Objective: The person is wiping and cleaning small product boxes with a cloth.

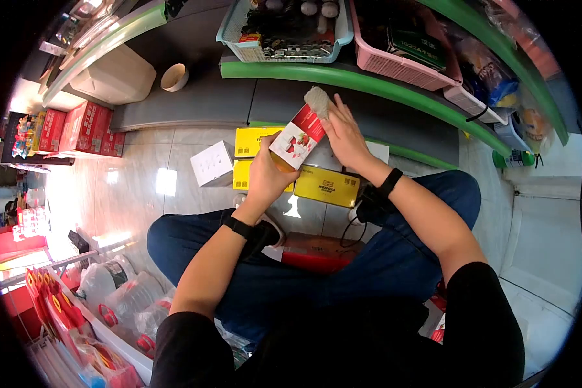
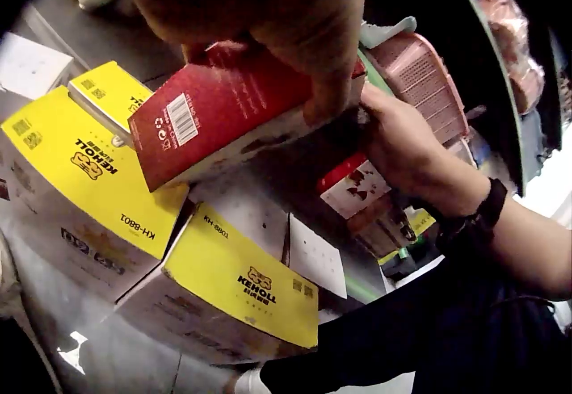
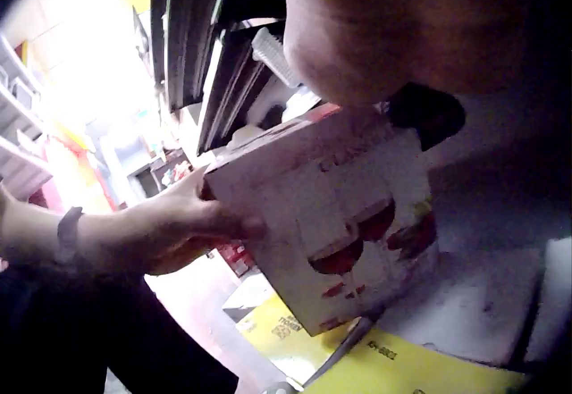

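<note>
My left hand (image 1: 267,176) grips a red-and-white carton (image 1: 299,143) printed with pictures of red wine glasses, held tilted above several yellow-topped boxes. In the right wrist view, the glasses on the carton (image 3: 335,233) face the camera, and the left hand's thumb lies along its side. My right hand (image 1: 348,139) is at the carton's far end with a light grey, rough-textured cloth (image 1: 317,102) held against it, its other fingers stretched out beyond. The carton's barcode side (image 2: 192,126) shows in the left wrist view.
Yellow-topped KEHOLL boxes (image 1: 328,187) and a white box (image 1: 212,164) stand on the tiled floor. Ahead is a dark shelf with a green edge (image 1: 291,70), a blue basket (image 1: 229,27), a pink basket (image 1: 401,72) and a small bowl (image 1: 174,77). Plastic bottles (image 1: 132,297) lie at left.
</note>
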The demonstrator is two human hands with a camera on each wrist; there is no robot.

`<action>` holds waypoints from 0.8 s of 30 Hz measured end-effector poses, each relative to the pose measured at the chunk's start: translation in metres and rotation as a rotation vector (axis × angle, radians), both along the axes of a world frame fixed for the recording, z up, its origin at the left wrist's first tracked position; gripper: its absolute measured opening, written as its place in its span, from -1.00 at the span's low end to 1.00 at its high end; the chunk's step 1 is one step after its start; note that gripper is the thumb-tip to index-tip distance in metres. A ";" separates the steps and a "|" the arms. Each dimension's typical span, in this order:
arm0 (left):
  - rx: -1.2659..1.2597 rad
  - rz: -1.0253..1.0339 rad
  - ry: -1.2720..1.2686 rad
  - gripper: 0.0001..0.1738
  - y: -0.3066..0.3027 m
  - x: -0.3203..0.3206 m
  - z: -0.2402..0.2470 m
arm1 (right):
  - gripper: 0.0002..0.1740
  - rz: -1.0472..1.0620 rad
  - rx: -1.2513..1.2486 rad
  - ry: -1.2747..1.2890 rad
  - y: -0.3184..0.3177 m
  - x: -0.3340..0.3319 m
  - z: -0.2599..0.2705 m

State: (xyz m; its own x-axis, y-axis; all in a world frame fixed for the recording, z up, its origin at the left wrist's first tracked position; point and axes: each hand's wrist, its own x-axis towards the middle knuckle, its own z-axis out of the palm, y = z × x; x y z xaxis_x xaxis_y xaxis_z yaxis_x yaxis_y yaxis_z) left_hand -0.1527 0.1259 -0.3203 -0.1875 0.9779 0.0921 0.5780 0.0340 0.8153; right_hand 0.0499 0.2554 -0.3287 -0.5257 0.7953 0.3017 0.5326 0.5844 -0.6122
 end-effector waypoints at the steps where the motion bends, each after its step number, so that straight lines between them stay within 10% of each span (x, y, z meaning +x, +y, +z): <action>1: 0.001 0.011 -0.004 -0.05 0.000 0.000 -0.001 | -0.45 0.017 0.037 -0.006 -0.003 -0.001 0.002; 6: -0.075 0.059 -0.033 -0.04 0.000 -0.002 -0.003 | -0.47 0.284 0.309 -0.174 -0.060 -0.020 0.029; 9: 0.313 -0.087 0.460 -0.12 -0.007 -0.026 -0.067 | -0.42 0.484 0.118 -0.086 -0.107 -0.035 0.038; 12: 0.334 -0.151 0.333 -0.08 -0.005 -0.027 -0.062 | -0.53 0.484 -0.075 0.058 -0.106 -0.034 0.049; 15: 0.039 -0.075 -0.650 0.14 0.006 -0.018 -0.030 | -0.61 0.351 -0.573 0.181 -0.084 -0.023 0.068; 24: 0.165 -0.136 0.456 0.15 0.027 -0.015 0.050 | -0.82 -0.066 -1.117 0.438 0.004 0.036 0.072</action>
